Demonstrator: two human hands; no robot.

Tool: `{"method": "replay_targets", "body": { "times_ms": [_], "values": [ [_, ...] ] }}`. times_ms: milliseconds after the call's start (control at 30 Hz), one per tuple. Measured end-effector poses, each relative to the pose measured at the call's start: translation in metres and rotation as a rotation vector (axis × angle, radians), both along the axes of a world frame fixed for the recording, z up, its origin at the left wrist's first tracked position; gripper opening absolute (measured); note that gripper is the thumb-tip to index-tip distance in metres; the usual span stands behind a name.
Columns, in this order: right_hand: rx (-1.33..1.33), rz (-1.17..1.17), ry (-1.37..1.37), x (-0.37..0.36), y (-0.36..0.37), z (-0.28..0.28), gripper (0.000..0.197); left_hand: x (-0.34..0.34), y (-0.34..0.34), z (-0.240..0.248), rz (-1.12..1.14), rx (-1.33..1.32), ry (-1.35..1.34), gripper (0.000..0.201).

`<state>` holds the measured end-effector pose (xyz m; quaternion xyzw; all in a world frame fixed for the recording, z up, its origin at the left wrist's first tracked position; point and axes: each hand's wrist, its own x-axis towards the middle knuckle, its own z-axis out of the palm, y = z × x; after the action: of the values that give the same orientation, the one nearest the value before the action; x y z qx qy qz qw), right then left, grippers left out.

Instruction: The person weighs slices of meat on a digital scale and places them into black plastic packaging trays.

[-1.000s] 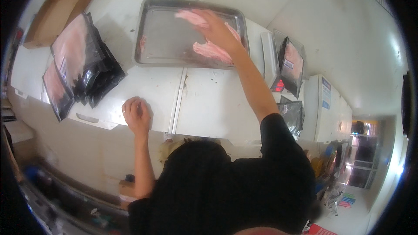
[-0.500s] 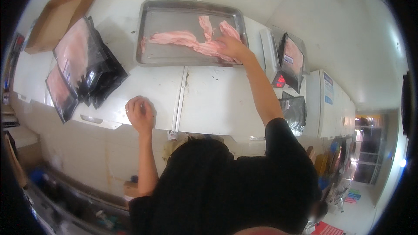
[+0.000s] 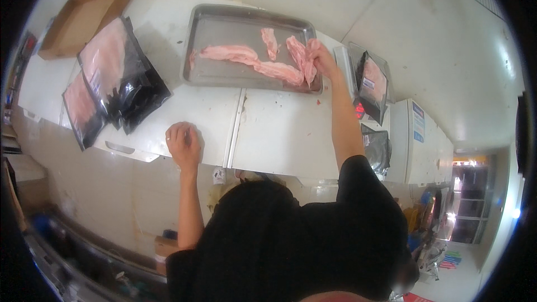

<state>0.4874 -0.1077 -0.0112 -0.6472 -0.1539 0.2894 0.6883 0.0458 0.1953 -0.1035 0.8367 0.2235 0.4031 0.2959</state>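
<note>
A shallow metal tray lies on the white chest lids, with several pale pink strips of raw meat spread in it. At its right rim, my right hand is closed, pinching a meat strip that hangs down from the fingers inside the tray. Another strip lies just left of it, partly against it. One long strip lies along the near side, and a short one points away from me. My left hand, loosely curled with nothing visible in it, rests on the lid's front edge.
Left of the tray lie black-backed clear packs of sliced meat, with a shallow cardboard box behind them. To the right stand a scale with a red display, another meat pack and a dark plastic pack.
My right hand has moved right, from over the meat to the tray's rim, drawing a strip with it. My left hand has stayed on the lid. The view has shifted slightly.
</note>
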Motion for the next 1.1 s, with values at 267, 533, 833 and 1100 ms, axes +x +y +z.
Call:
{"method": "replay_targets", "body": {
  "times_ms": [267,533,833,1100],
  "values": [
    [-0.562,0.355,-0.780,-0.051,0.047,0.015,0.068,0.001,0.000,-0.001,0.001,0.058,0.019,0.010],
    [-0.957,0.501,-1.005,-0.067,0.069,-0.012,0.083,-0.001,0.000,0.002,0.015,0.006,0.027,0.009],
    [-0.932,0.481,-1.086,-0.081,0.080,0.002,0.076,-0.001,0.000,0.004,0.037,-0.005,0.013,0.008],
    [-0.508,0.155,-0.743,-0.075,0.038,0.036,0.055,-0.003,0.002,0.003,0.011,-0.015,-0.011,0.008]
  ]
}}
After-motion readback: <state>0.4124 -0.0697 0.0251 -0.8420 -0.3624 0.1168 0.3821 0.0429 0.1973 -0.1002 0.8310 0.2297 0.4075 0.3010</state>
